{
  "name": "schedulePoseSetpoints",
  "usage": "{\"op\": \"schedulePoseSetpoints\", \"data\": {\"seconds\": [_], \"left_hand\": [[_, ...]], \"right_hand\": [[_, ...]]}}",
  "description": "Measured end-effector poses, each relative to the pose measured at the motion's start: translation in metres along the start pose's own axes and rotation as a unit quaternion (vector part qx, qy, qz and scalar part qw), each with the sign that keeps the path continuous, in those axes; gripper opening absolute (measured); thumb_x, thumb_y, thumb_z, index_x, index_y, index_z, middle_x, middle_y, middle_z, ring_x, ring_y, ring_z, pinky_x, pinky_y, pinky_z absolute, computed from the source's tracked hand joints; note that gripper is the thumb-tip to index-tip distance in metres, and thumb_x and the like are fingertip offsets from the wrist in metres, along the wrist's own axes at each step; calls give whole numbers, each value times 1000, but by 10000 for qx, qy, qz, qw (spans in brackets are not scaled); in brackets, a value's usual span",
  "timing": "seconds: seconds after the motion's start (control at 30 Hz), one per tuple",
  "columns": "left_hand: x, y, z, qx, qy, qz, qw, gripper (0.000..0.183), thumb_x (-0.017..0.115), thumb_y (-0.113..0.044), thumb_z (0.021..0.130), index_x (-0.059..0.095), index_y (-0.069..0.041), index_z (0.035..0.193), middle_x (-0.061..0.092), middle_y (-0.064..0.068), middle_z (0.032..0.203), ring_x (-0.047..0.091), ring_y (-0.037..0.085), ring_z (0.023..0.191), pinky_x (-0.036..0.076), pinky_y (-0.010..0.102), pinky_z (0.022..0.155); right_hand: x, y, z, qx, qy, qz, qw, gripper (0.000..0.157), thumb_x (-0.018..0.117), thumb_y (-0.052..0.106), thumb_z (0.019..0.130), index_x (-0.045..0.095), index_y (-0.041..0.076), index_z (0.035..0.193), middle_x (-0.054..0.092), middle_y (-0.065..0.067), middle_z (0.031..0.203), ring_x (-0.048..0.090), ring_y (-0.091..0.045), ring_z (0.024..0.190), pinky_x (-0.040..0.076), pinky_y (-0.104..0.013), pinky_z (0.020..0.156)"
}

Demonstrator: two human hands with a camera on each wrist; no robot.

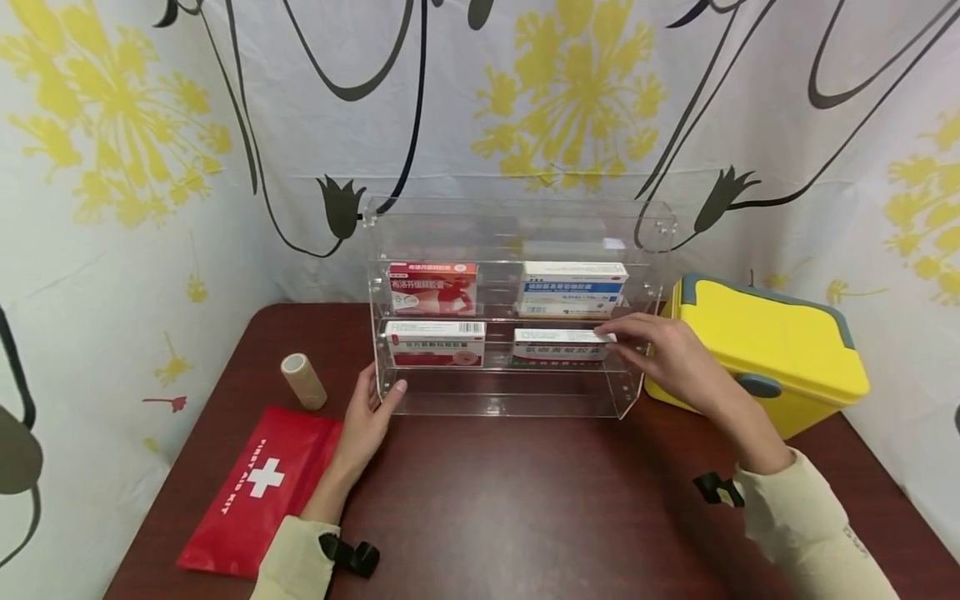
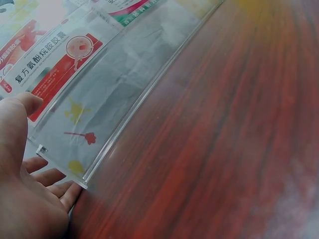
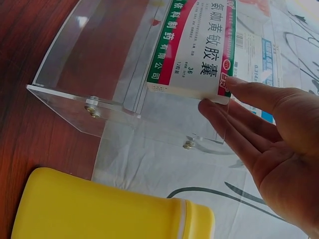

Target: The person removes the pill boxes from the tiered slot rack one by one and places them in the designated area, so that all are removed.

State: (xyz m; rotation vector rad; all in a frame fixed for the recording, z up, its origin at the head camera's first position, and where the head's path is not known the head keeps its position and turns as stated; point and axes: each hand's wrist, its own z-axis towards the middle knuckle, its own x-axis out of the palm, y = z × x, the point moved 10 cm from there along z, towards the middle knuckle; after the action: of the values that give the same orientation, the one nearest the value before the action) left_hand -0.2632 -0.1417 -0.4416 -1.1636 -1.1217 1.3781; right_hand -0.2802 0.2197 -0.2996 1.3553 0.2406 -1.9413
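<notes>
A clear acrylic display rack (image 1: 495, 408) stands on the table with medicine boxes on its shelves. My left hand (image 1: 367, 421) holds the rack's lower left side, thumb in front and fingers beyond the side panel (image 2: 82, 179). At the right of the lower filled shelf, my right hand (image 1: 671, 350) pinches the right end of a white, green and red medicine box (image 3: 194, 45). Left of it sits a white and red medicine box (image 1: 437, 344). On the shelf above are a red medicine box (image 1: 432, 289) and a white and blue medicine box (image 1: 572, 290).
A yellow case (image 1: 772, 342) with a grey-trimmed lid stands close to the rack's right side. On the left lie a red first aid pouch (image 1: 258, 492) and an upright beige roll (image 1: 303, 382). A patterned cloth (image 1: 465, 125) hangs behind the dark wooden table (image 1: 510, 517).
</notes>
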Motion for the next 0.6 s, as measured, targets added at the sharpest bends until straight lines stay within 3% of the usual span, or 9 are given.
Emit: {"op": "schedulePoseSetpoints", "data": {"seconds": [0.23,0.4,0.6], "left_hand": [[-1,3,1,-84,-16,62,9999,57,61,-15,98,34,0,146,45,23,143,42,33,134,32,46,110],[-1,4,0,-141,-16,76,9999,56,61,-16,98,35,0,145,46,23,143,42,32,134,32,46,111],[0,2,0,-122,-5,87,9999,54,61,-17,98,37,0,144,47,23,141,43,32,133,32,46,110]], "right_hand": [[-1,-4,3,114,35,264,9996,37,78,-8,78,74,10,110,72,-3,102,69,-11,81,57,-29,66],[-3,-6,4,259,-33,386,9989,35,78,-9,77,76,8,107,73,-5,96,69,-14,76,57,-29,63],[-5,-13,2,561,-146,427,9974,30,78,-3,80,77,12,106,73,1,95,68,-8,77,56,-24,65]]}}
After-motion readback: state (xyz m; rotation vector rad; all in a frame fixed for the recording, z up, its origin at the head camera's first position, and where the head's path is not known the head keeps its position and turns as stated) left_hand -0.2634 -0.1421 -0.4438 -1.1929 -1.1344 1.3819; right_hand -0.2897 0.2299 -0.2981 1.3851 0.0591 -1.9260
